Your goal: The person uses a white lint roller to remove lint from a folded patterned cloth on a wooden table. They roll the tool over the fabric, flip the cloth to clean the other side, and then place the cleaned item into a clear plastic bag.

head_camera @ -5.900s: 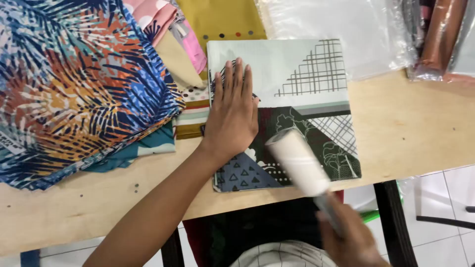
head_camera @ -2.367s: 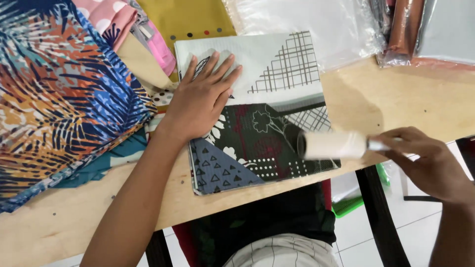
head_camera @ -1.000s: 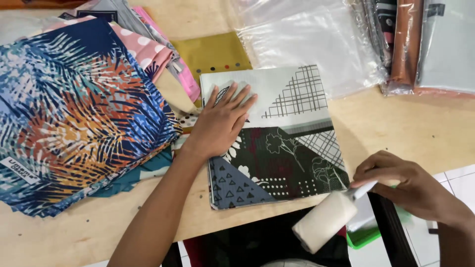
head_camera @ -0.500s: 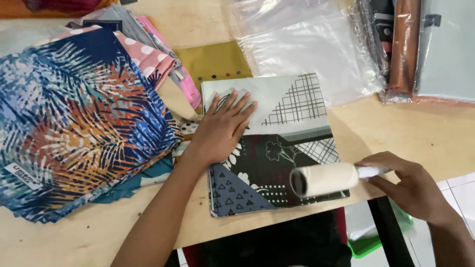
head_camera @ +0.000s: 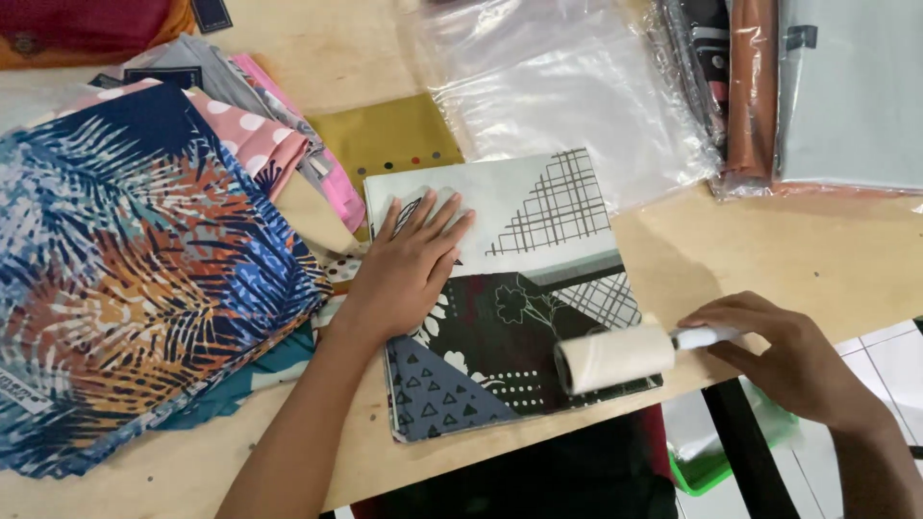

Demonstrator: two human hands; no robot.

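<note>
A folded square cloth (head_camera: 538, 288), patterned in white grid, dark floral and grey triangle patches, lies flat under the left palm. A cream lint roller (head_camera: 615, 358) lies sideways on its lower right corner, its handle pinched in the right fingers.

Left hand (head_camera: 409, 274) flat on folded patterned cloth (head_camera: 510, 288) at near desk (head_camera: 769, 250) edge; right hand (head_camera: 784, 360) gripping lint roller (head_camera: 615, 358) on cloth's near right corner. Leaf-print fabric stack (head_camera: 135, 279) left.
</note>
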